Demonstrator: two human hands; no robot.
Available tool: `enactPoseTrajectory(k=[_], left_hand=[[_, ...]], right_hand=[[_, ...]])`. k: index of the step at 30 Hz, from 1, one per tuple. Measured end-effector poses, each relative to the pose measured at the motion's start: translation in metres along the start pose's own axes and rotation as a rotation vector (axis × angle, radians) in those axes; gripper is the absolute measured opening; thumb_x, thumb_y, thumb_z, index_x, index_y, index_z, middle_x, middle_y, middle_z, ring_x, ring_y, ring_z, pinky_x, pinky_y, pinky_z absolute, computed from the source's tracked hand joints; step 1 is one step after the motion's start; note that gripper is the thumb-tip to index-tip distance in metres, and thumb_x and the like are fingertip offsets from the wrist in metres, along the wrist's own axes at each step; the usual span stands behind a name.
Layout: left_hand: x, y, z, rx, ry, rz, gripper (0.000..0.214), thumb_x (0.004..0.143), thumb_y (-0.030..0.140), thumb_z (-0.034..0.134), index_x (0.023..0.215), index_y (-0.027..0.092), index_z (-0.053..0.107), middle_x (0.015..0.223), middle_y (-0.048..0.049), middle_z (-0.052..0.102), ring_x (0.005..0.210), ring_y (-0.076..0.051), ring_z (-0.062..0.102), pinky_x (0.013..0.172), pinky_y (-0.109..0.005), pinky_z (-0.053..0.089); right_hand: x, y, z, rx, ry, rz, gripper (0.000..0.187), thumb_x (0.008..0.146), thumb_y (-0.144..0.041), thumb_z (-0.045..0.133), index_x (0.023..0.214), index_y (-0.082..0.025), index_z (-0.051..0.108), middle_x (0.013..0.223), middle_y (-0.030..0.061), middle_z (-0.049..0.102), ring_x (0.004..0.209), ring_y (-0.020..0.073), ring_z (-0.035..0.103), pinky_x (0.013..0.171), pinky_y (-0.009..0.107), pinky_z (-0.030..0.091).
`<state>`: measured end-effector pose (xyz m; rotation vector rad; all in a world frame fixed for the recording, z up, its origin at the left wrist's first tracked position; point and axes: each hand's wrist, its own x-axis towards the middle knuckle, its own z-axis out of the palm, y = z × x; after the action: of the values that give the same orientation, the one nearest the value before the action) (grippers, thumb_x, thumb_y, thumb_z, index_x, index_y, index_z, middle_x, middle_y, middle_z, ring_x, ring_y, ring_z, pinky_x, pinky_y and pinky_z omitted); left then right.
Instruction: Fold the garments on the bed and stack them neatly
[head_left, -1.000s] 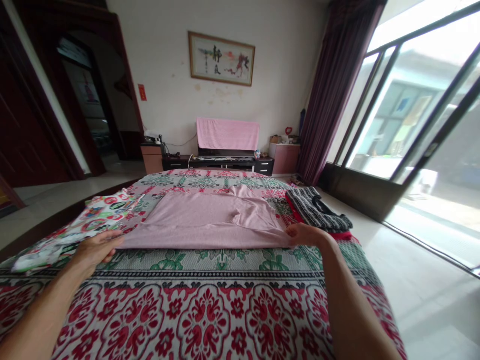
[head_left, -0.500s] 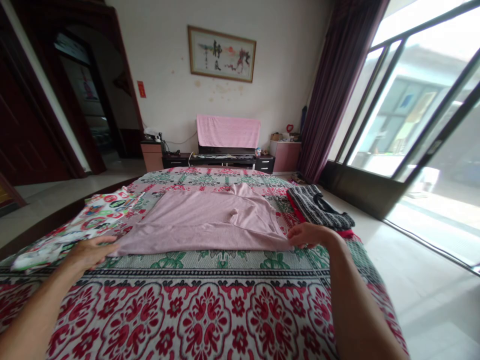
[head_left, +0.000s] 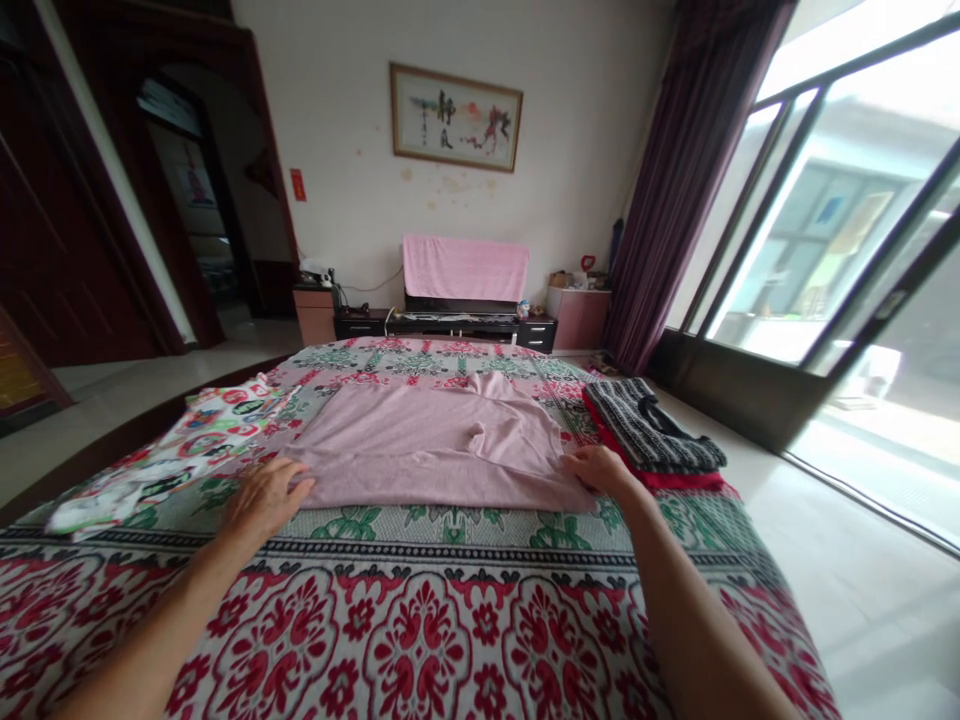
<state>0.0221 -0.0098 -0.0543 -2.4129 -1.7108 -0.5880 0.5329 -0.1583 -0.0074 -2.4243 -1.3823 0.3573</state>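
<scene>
A pink short-sleeved shirt [head_left: 420, 440] lies flat and lengthwise across the bedspread, its near side folded over into a straight edge. At the shirt's left end, my left hand [head_left: 270, 495] has its fingers closed on the fabric, covering that corner. My right hand [head_left: 596, 468] grips the cloth near the right end, fingertips pinched together. A small sleeve shows as a raised bump in the shirt's upper right part. What lies under my fingers is hidden.
White clothing with a colourful print [head_left: 187, 450] lies to the left. On the right, a black-and-white knit garment [head_left: 652, 425] rests on red cloth [head_left: 686, 481]. The patterned bedspread [head_left: 420, 640] covers the bed. Beyond stand a low black cabinet [head_left: 360, 327] and a pink-draped object [head_left: 465, 268].
My left hand has moved right and inward along the shirt's left end. My right hand has shifted slightly, still at the right end. The camera view has turned a little left.
</scene>
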Motion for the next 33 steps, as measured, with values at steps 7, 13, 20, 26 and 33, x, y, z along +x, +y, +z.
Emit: enactPoseTrajectory(k=[7,13,20,26,33], left_hand=[[0.001,-0.012,0.019,0.044,-0.017,-0.057,0.042,0.083,0.039,0.044,0.109,0.015,0.067,0.125,-0.0125,0.060,0.111,-0.025,0.056,0.099,-0.036,0.041],[-0.001,-0.008,0.018,0.074,0.013,-0.038,0.038,0.082,0.036,0.047,0.108,0.018,0.068,0.123,-0.0123,0.062,0.111,-0.025,0.057,0.097,-0.038,0.043],[-0.004,-0.006,0.016,0.092,0.074,0.018,0.038,0.083,0.035,0.045,0.108,0.018,0.070,0.119,-0.0114,0.063,0.108,-0.026,0.059,0.097,-0.037,0.044],[-0.005,-0.003,0.017,0.099,0.112,0.049,0.040,0.083,0.033,0.046,0.110,0.018,0.070,0.125,-0.0132,0.061,0.108,-0.028,0.058,0.094,-0.041,0.046],[-0.005,-0.008,0.016,0.140,0.105,0.114,0.043,0.085,0.034,0.043,0.115,0.017,0.069,0.128,-0.0122,0.060,0.115,-0.028,0.055,0.102,-0.041,0.042]], right_hand=[[0.006,-0.011,0.007,-0.149,0.079,-0.049,0.027,0.072,-0.027,0.057,0.093,-0.019,0.072,0.088,0.0070,0.072,0.081,0.0202,0.065,0.063,0.023,0.041],[0.023,-0.052,0.011,-0.152,0.142,-0.179,0.031,0.080,-0.023,0.048,0.098,-0.019,0.072,0.095,0.0092,0.072,0.089,0.0205,0.065,0.076,0.024,0.042],[0.055,-0.074,0.035,-0.140,0.113,-0.129,0.039,0.085,-0.042,0.046,0.096,-0.016,0.073,0.100,0.0146,0.069,0.096,0.0255,0.063,0.082,0.032,0.045],[0.061,-0.076,0.048,-0.115,0.231,-0.208,0.039,0.089,-0.039,0.040,0.086,-0.017,0.072,0.093,0.0123,0.071,0.092,0.0237,0.065,0.079,0.029,0.044],[0.061,-0.069,0.048,0.032,0.315,-0.114,0.043,0.092,-0.038,0.035,0.109,-0.013,0.065,0.098,0.0148,0.071,0.096,0.0261,0.065,0.080,0.029,0.044]])
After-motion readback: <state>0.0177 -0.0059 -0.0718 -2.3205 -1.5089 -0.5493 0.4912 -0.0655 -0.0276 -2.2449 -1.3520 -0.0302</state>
